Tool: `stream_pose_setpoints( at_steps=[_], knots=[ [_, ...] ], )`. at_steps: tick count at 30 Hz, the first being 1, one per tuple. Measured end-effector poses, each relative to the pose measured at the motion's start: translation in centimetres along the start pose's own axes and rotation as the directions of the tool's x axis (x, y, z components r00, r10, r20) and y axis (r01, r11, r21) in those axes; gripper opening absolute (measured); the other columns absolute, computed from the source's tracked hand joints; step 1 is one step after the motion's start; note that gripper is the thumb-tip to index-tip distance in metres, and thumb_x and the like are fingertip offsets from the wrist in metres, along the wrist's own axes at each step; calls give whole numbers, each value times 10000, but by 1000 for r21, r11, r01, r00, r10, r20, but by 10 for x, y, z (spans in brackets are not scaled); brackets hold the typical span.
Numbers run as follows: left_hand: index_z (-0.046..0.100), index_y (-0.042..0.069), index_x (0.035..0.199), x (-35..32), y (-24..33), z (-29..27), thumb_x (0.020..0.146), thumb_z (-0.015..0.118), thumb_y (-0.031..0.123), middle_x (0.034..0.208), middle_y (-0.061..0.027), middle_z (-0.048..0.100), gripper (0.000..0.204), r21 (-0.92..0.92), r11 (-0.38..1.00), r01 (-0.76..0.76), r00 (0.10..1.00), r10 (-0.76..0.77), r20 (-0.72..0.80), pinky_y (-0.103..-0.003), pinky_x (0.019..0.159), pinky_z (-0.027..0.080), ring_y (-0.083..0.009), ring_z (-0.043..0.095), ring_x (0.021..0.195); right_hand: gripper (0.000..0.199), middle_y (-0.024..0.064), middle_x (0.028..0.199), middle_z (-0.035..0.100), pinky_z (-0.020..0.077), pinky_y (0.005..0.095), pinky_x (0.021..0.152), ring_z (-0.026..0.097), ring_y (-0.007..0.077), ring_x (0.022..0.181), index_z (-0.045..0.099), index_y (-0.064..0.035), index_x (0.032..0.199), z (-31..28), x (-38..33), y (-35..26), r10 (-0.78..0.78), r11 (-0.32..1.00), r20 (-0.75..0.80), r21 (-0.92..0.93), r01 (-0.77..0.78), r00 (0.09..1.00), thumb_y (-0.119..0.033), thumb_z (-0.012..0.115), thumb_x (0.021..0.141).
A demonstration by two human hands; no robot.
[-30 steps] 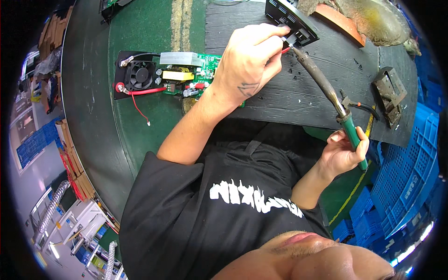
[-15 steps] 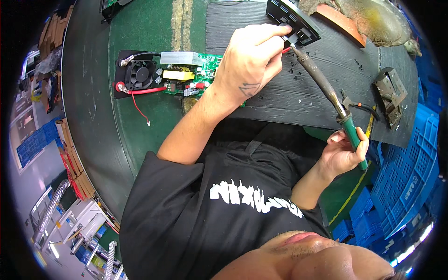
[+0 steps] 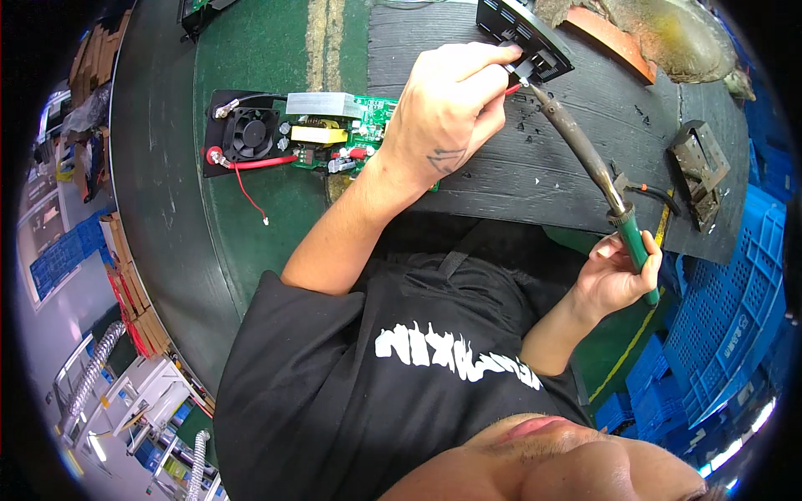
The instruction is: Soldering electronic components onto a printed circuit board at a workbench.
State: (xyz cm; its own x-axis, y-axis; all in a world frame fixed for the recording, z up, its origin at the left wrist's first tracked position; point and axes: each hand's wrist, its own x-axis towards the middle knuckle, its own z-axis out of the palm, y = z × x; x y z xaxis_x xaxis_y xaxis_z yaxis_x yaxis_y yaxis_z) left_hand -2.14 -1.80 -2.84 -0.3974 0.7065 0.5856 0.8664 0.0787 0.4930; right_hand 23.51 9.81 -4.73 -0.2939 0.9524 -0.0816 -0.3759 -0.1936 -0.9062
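My left hand (image 3: 451,108) reaches across the bench and pinches a thin red wire (image 3: 511,88) against a black slotted panel part (image 3: 526,33). My right hand (image 3: 614,280) grips the green handle of a soldering iron (image 3: 639,255). The iron's long dark barrel (image 3: 576,142) slants up and left, and its tip meets the wire end beside my left fingertips. A green circuit board (image 3: 334,138) with a black fan (image 3: 249,134) and a loose red lead (image 3: 246,188) lies left of my left wrist.
The work rests on a scorched black mat (image 3: 543,167) laid over a green belt (image 3: 251,50). A dirty sponge tray (image 3: 660,29) sits at the far right, and a rusty metal bracket (image 3: 697,167) near the mat's right edge. Blue crates (image 3: 718,317) stand to the right.
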Motion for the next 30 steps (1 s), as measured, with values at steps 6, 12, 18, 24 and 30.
stream_pose_setpoints(
  at_steps=[6, 12, 18, 24, 30],
  knots=[
    [577, 41, 754, -1, -1, 0, 710, 693, 32, 1158, -99, 679, 125, 5, 1000, 4, 1000, -4, -1, -351, 869, 477, -279, 634, 955, 396, 157, 721, 669, 455, 243, 413, 597, 178, 503, 640, -14, 1021, -6, 4, 2, 21, 999, -60, 36, -18, 998, -358, 461, 941],
    [580, 43, 754, -1, 1, 0, 706, 693, 29, 1149, -96, 683, 124, 25, 1000, 5, 1000, -5, -2, -350, 868, 476, -277, 635, 949, 394, 165, 742, 666, 475, 279, 394, 595, 190, 490, 610, -11, 1011, -6, 4, 1, 33, 999, -85, 36, -30, 996, -372, 468, 943],
    [580, 40, 753, -1, 0, 1, 703, 692, 26, 1139, -96, 686, 124, 22, 1000, 6, 1000, -6, -8, -350, 862, 477, -276, 637, 937, 393, 165, 735, 663, 472, 278, 390, 595, 192, 489, 609, -9, 1011, -8, 6, 2, 34, 999, -67, 28, -32, 997, -367, 460, 942],
    [589, 37, 753, 0, 2, -1, 694, 696, 22, 1123, -95, 694, 123, 13, 1000, 2, 1000, -2, -18, -336, 838, 488, -270, 644, 911, 392, 169, 740, 663, 476, 280, 393, 600, 193, 494, 608, -10, 1022, -9, 5, 2, 28, 998, -54, 49, -25, 998, -363, 456, 947],
    [598, 29, 758, -1, 1, -1, 692, 691, 9, 1132, -93, 694, 116, -5, 1000, 25, 1000, -25, 0, -323, 798, 507, -262, 648, 910, 383, 158, 704, 668, 438, 249, 400, 591, 185, 490, 650, -26, 1029, -7, 4, 0, 19, 999, -78, 52, -15, 997, -355, 479, 930]
  ],
)
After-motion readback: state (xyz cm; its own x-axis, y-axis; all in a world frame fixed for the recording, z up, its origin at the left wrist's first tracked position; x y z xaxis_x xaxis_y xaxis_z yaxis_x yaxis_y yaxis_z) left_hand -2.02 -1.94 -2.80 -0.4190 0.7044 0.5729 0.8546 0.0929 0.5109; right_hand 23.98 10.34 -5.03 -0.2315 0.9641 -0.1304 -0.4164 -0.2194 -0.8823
